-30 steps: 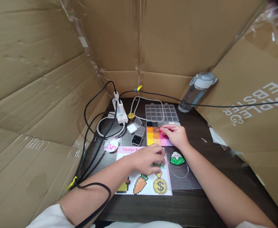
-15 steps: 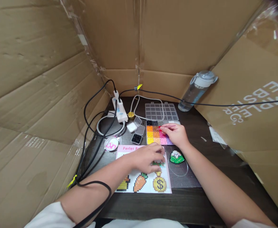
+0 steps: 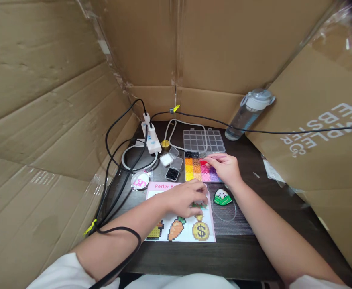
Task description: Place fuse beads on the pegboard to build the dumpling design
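My right hand [image 3: 224, 165] hovers over the right part of a compartment box of coloured beads [image 3: 189, 170]. Its thumb and fingers are pinched near the red beads, and what is between them is too small to make out. My left hand [image 3: 190, 198] rests over the printed pattern sheet [image 3: 182, 235], loosely curled with fingers apart and nothing in them. It covers part of the upper-right pictures; a carrot [image 3: 176, 228] and a money bag [image 3: 200, 229] show below. Right of the sheet, a green and white bead figure [image 3: 222, 197] lies on a clear pegboard [image 3: 236, 226].
Small boxes of white beads [image 3: 166, 159] and black beads [image 3: 172, 174] stand left of the compartment box, near a dish of pink beads [image 3: 140, 181]. A power strip [image 3: 151, 140] with cables, a clear lid [image 3: 204, 140] and a bottle [image 3: 248, 114] sit behind. Cardboard walls [image 3: 212, 48] surround the table.
My right hand has shifted very slightly at the bead box, still pinched. My left hand stays over the sheet. The whole view has moved a little.
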The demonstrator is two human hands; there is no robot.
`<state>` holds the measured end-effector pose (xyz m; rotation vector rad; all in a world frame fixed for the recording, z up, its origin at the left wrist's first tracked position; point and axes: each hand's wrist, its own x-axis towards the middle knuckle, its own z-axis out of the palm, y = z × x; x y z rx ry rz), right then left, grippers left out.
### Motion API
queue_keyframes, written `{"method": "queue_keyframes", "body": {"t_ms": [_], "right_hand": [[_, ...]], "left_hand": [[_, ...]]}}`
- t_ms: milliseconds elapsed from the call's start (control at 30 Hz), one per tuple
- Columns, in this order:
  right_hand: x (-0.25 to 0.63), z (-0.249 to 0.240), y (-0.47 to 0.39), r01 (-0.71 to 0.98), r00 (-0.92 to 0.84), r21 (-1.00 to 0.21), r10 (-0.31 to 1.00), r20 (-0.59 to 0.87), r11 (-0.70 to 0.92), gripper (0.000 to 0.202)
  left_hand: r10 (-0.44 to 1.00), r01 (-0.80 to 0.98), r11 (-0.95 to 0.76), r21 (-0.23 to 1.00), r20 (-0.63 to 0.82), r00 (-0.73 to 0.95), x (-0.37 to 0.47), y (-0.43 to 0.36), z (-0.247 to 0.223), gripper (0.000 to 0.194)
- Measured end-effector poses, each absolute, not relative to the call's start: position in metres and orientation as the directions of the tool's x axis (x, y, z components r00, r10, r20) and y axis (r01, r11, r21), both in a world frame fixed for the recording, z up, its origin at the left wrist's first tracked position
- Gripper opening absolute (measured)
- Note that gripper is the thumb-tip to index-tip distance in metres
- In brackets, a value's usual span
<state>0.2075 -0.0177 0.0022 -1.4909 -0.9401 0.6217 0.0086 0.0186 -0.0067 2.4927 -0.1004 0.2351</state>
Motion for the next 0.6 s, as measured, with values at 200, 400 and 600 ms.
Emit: {"method": "queue_keyframes", "body": {"t_ms": [200,400,600], "right_hand": [[0.215,0.032,-0.051,0.180,0.603,-0.978,0.773,0.198,0.110,0.023],[0.226,0.022,-0.131,0.126,0.623,-0.992,0.777,0.096,0.021,0.019],[0.214,-0.015,-0.184,0.055,0.670,-0.997,0.742,-0.009,-0.061,0.020]], "left_hand": [[-0.028,-0.141,-0.790,0.597,0.195,0.980,0.011,0.020,-0.006,0.025],[-0.027,-0.132,-0.784,0.606,0.179,0.983,0.013,0.021,-0.009,0.024],[-0.024,-0.132,-0.781,0.610,0.182,0.983,0.014,0.021,-0.009,0.021]]}}
